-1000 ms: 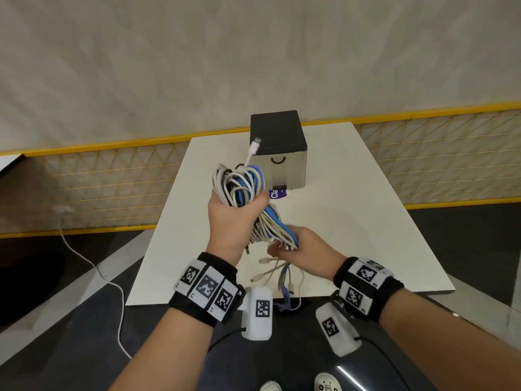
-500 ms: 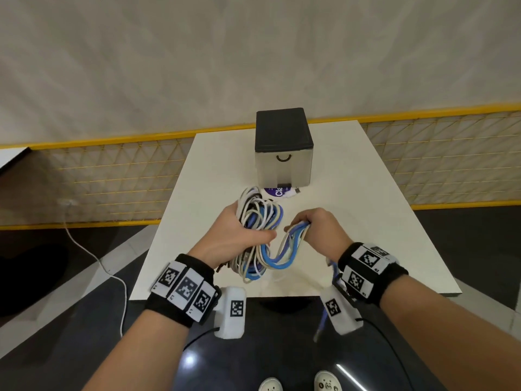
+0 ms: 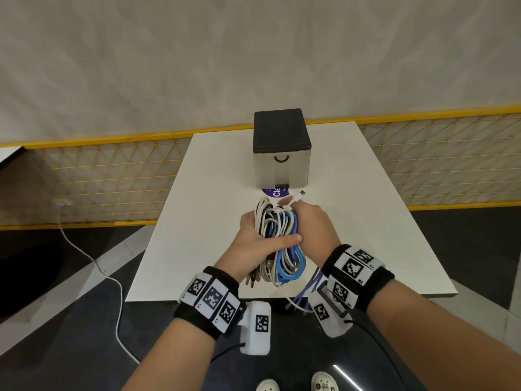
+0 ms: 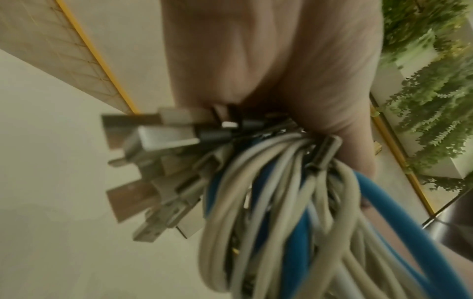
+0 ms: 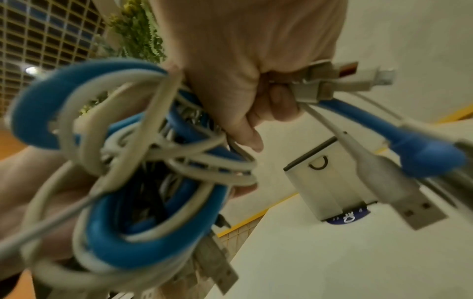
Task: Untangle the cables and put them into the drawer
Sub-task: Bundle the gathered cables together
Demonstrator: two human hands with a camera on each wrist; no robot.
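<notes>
Both hands, left hand and right hand, clenched around cable bundle; drawer closed.

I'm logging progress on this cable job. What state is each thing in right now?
Cable bundle: still tangled, held above the table by both hands.
Drawer: shut, nothing in it yet.
Left hand: grips the bundle's middle.
Right hand: grips the bundle's right side, with plugs.
White plug: sticks out past the right hand.

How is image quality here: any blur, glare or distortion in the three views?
Head view: sharp, evenly lit, wide-angle bowing at the edges, a small glare streak on the dark floor. Left wrist view: dim, cable bundle and plugs motion-blurred. Right wrist view: cables close up are smeared, drawer box fairly legible, tilted.
</notes>
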